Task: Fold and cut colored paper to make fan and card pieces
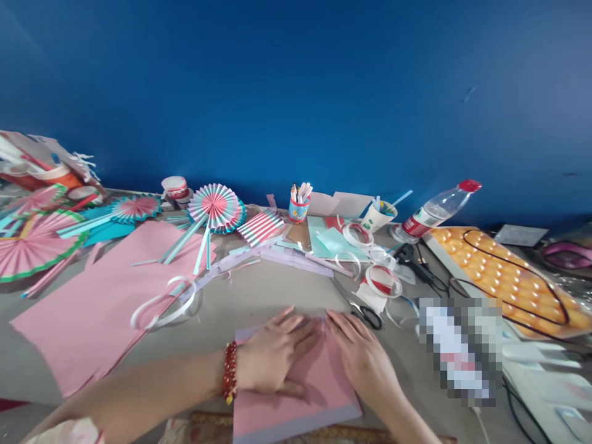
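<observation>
A pink sheet of paper (pixel 321 385) with a purple band along its near edge lies at the front of the grey table. My left hand (pixel 272 354) rests flat on it, palm down and fingers stretched toward the far edge. Opposite, my right hand (pixel 365 357) lies along the sheet's right side, its fingers extended and their tips near the far edge. The two sets of fingertips nearly meet. Just beyond my right hand is a pair of scissors (pixel 370 316) with dark handles. Whatever lies under my palms is hidden.
At left are large pink sheets (pixel 92 302), a curled white strip (pixel 192 296) and pleated paper fans (pixel 213 206). Farther back stand a pencil cup (pixel 298 213), a paper cup (pixel 378 219) and a plastic bottle (pixel 428 213). Tape rolls (pixel 386 280) and a yellow bumpy panel (pixel 504 271) sit right.
</observation>
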Tool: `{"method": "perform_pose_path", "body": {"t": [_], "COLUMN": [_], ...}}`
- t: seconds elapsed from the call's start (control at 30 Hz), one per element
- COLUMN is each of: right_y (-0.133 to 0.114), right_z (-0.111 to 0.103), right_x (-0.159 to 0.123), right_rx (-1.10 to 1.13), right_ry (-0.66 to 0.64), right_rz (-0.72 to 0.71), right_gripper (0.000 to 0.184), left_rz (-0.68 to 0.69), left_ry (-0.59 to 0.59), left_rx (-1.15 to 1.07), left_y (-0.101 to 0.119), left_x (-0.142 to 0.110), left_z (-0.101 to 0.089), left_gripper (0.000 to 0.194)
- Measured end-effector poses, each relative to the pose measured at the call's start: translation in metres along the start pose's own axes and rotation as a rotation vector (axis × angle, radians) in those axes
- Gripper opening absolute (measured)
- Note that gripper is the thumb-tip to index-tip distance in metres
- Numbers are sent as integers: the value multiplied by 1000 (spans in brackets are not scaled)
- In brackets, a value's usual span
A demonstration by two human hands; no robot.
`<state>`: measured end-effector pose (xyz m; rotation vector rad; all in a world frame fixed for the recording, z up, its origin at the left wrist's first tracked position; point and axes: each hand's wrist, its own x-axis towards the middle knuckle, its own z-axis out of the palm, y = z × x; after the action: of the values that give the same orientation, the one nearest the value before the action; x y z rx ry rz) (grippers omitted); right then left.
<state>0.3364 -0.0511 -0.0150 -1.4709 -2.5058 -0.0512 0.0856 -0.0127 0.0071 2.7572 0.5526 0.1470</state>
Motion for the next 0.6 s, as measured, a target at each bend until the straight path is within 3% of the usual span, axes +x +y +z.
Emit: {"method": "perform_pose_path", "body": {"t": [0.27, 0.43, 0.6], "right_y": [4, 5, 20], "right_z": [2, 0, -11], "right_x": [1, -1, -9], "right_rx": [58, 33, -6], "right_ry": [46, 18, 196], "right_rz": [69, 2, 207], "right_gripper": [54, 57, 42], "left_rz": [35, 35, 14], "left_ry": [80, 50, 41], "left_rx": [22, -21, -3], "left_y": [-9, -10, -3], "left_x": [-9, -10, -3], "left_z": [14, 15, -2], "left_gripper": [96, 98, 96]}}
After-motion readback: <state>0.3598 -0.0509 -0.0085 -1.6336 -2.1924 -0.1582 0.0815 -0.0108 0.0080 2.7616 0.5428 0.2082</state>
